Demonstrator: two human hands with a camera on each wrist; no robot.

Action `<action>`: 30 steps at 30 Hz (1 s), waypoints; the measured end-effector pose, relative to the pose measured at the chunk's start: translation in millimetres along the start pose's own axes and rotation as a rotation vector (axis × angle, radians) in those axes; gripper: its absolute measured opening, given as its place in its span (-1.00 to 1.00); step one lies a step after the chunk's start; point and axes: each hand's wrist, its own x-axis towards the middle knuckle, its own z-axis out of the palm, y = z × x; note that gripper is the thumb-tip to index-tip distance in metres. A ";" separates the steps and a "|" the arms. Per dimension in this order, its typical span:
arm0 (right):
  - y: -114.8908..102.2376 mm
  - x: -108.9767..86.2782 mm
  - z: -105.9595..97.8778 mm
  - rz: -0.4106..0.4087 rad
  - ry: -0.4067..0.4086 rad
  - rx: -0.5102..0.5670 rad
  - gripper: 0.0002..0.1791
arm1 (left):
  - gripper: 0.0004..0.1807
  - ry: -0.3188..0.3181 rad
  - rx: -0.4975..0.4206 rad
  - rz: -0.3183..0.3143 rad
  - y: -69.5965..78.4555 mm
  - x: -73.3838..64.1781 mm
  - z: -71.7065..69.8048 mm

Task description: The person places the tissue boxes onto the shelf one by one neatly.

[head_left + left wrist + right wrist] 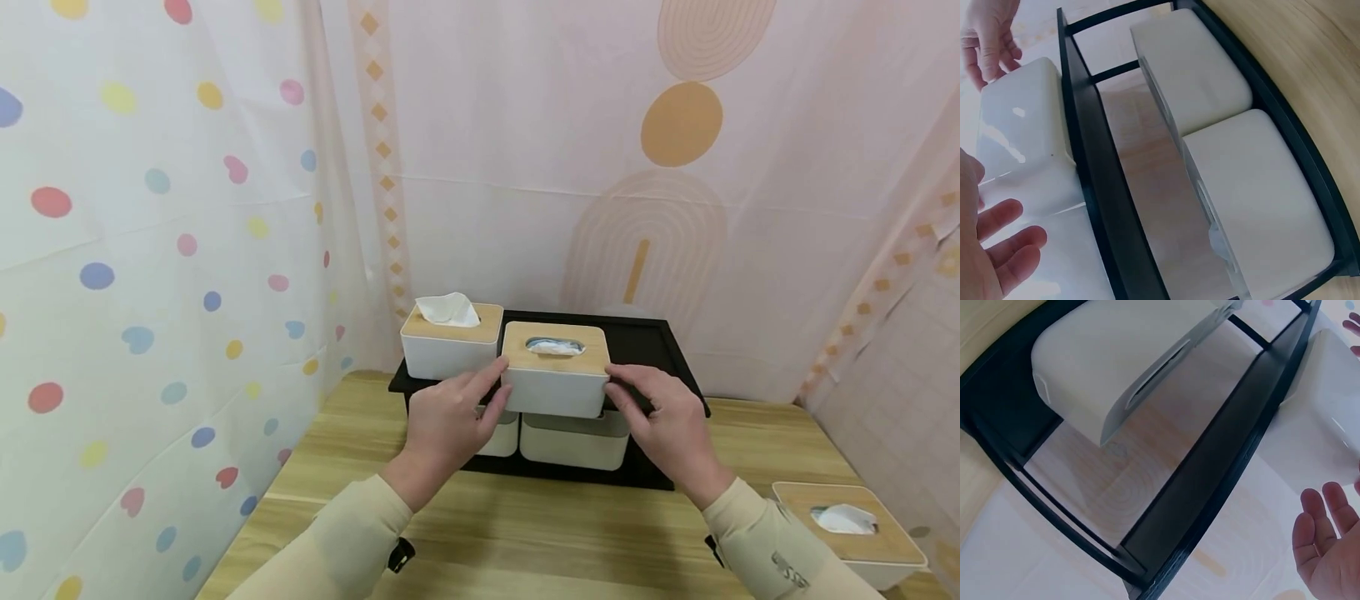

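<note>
A white tissue box [553, 392] with a light wooden lid and tissue showing in its oval slot is held between both hands at the front of the black rack's top shelf [637, 346]. My left hand [450, 421] grips its left side with thumb and index finger. On the opposite side, my right hand [663, 421] holds the right edge near the front corner. The other fingers of the left hand [1007, 244] spread loosely in the left wrist view. A second tissue box [450, 354], tissue sticking up, stands just left of the held one.
Two more white boxes, one at the right [573, 446] and one partly hidden at the left [501, 435], sit on the lower shelf. Another wooden-lidded tissue box [851, 521] rests on the wooden table [547, 533] at the right. Patterned curtains [487, 125] hang behind and beside the rack.
</note>
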 end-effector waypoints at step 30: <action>-3.8 -13.9 -10.0 0.064 -0.293 -0.054 -0.05 | -0.06 -0.456 -0.070 -0.098 3.0 -8.9 -2.2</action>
